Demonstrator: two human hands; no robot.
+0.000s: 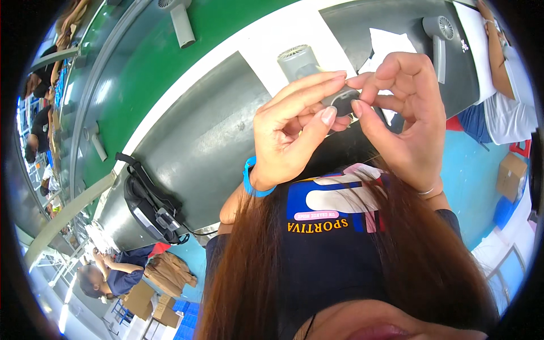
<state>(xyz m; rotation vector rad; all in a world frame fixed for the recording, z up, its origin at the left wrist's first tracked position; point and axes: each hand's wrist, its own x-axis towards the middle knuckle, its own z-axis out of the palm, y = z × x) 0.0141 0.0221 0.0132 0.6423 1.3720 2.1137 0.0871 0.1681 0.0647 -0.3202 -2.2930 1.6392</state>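
Above the bench, both hands meet at a small dark grey piece with a rounded, lighter edge (pixel 344 103); its exact kind I cannot make out. My left hand (pixel 286 127), with a blue band at the wrist, pinches its left side between thumb and fingers. On the other side my right hand (pixel 409 105) grips the piece with thumb and index finger, the remaining fingers curled. Just behind the left fingers, a grey handheld fan (pixel 297 61) with a slotted round head lies on the white strip, its lower part hidden by the hand.
A second grey handheld fan (pixel 439 35) lies on the dark mat at the right, beside a white sheet (pixel 391 42). A black bag (pixel 148 198) rests on the bench at left. More fans (pixel 180 24) lie on the green surface. Other people sit at both sides.
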